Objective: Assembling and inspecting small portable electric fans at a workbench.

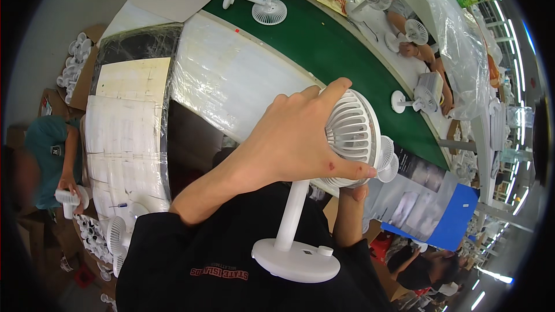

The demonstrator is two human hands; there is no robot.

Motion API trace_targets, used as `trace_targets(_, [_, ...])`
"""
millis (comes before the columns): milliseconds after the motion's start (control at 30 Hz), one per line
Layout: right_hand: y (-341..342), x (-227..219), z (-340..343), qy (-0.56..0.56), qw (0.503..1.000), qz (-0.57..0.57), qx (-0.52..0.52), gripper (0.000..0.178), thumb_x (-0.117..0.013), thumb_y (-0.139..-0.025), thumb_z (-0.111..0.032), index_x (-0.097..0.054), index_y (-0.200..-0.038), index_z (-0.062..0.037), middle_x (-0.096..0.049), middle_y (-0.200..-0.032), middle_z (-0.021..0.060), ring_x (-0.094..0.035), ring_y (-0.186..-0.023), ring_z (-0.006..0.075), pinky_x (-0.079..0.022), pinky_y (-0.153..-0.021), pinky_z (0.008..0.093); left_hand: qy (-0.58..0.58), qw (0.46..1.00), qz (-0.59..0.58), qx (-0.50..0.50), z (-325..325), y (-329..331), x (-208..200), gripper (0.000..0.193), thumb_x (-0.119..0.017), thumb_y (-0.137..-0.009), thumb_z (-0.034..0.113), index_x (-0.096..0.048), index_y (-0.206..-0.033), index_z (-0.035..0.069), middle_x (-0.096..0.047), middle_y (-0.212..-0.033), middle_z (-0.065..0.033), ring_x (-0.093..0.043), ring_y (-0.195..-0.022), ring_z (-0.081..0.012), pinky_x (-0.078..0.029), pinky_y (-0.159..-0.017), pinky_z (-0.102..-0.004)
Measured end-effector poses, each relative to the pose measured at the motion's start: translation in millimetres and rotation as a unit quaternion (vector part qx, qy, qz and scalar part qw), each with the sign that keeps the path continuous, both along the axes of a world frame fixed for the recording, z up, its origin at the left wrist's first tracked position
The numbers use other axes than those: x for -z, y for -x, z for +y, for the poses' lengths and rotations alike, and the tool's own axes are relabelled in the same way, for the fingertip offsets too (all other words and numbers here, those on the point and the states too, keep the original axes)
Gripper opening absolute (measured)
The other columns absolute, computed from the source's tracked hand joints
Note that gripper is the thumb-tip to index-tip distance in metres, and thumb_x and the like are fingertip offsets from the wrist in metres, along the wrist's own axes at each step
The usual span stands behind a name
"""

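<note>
A white desk fan (350, 130) with a caged head, a straight stem and a round base (296, 260) is held up in front of my chest. My left hand (295, 133) is closed round the fan's head, its thumb and fingers spanning the ribbed cage. Behind and below the head, my right hand (357, 193) grips the fan from the other side; most of its fingers are hidden. The base hangs before my black shirt, with a small round knob on it.
Ahead runs a green conveyor belt (312, 40) carrying another fan (269, 10). A white work surface (231, 69) borders it. Across the belt, co-workers' hands (409, 49) are near more fans. At left, a person (52, 156) holds a fan. A blue-edged board (428, 202) stands at right.
</note>
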State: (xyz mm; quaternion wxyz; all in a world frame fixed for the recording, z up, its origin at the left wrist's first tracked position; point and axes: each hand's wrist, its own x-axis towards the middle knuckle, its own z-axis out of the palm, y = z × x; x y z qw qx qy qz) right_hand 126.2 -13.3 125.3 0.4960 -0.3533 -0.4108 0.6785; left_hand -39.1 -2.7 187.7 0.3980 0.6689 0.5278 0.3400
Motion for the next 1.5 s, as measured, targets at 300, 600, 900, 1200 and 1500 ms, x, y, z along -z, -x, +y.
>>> trace_targets(300, [3.4, -11.6, -4.8, 0.028, 0.999, -0.033, 0.003, 0.151, -0.084, -0.027, -0.07, -0.017, -0.149, -0.0132, -0.031, -0.148, 0.0188, -0.041, -0.131, 0.0386, -0.04, -0.108, 0.0523, -0.033, 0.999, 0.009, -0.006, -7.3, -4.7, 4.5, 0.101, -0.087, -0.056, 0.046, -0.047, -0.133, -0.007, -0.063, -0.117, -0.0225, -0.066, -0.097, -0.0326, -0.052, -0.085, -0.0362])
trace_targets(600, [0.0, -11.0, -3.9, -0.004, 0.999, -0.041, -0.026, 0.148, -0.087, -0.028, -0.063, -0.018, -0.149, -0.0116, -0.031, -0.148, 0.0199, -0.041, -0.131, 0.0394, -0.04, -0.106, 0.0503, -0.058, 0.998, -0.02, 0.003, -8.6, -2.8, 5.5, 0.102, -0.089, -0.052, 0.036, -0.047, -0.136, -0.002, -0.063, -0.119, -0.0188, -0.065, -0.097, -0.0291, -0.052, -0.087, -0.0367])
trace_targets(900, [-15.0, -7.4, 15.1, -0.19, 0.97, -0.131, -0.073, 0.143, -0.09, -0.031, -0.047, -0.021, -0.151, -0.013, -0.031, -0.148, 0.02, -0.038, -0.132, 0.0409, -0.037, -0.107, 0.0507, 0.011, 0.98, -0.189, 0.063, 1.3, 5.0, 5.3, 0.101, -0.086, -0.051, 0.018, -0.044, -0.141, 0.005, -0.061, -0.123, -0.0146, -0.062, -0.101, -0.0296, -0.049, -0.091, -0.0371])
trace_targets(1200, [-17.2, -38.8, 15.1, -0.478, 0.712, -0.514, -0.003, 0.103, -0.084, -0.055, -0.048, -0.044, -0.141, -0.0091, -0.029, -0.149, 0.0199, -0.032, -0.136, 0.0412, -0.035, -0.107, 0.0507, 0.158, 0.868, -0.464, 0.083, 19.6, -1.6, 24.8, 0.07, -0.071, -0.069, -0.002, -0.048, -0.135, 0.003, -0.055, -0.127, -0.018, -0.057, -0.113, -0.0254, -0.05, -0.089, -0.0379])
trace_targets(1500, [-31.6, 32.7, 36.4, -0.059, 0.98, -0.168, 0.087, 0.05, -0.048, -0.092, -0.043, -0.06, -0.107, 0.0037, -0.058, -0.109, 0.0195, -0.055, -0.093, 0.0256, -0.046, -0.084, 0.0381, -0.029, 0.943, -0.327, 0.057, -0.1, -22.5, 55.6, 0.072, -0.071, -0.066, -0.002, -0.05, -0.134, 0.004, -0.057, -0.128, -0.0148, -0.054, -0.117, -0.0272, -0.041, -0.102, -0.0385])
